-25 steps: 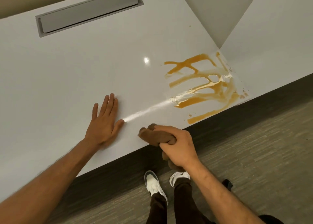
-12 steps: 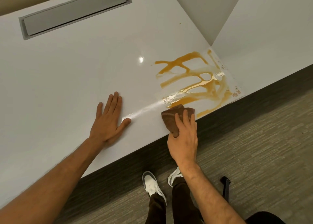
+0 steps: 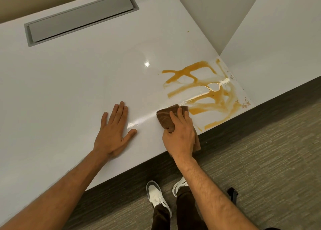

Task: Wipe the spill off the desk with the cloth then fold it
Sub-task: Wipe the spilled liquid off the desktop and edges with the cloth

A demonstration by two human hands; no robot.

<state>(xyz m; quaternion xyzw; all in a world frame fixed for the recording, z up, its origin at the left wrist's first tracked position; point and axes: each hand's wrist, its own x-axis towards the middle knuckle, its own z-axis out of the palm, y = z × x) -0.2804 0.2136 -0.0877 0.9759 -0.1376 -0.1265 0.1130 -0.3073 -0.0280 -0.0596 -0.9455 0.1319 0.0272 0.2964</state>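
A single head-worn wide-angle camera looked forward and steeply down from above the standing person, close over the near edge of the white desk [image 3: 69, 83]. Its field ran from the grey recessed hatch [image 3: 81, 17] at the far upper left, across the desk to the carpeted floor [image 3: 260, 160] and the person's white shoes [image 3: 156, 195] at the bottom, with both forearms entering from the lower edge. No second view was supplied, so no overlap could be assessed.
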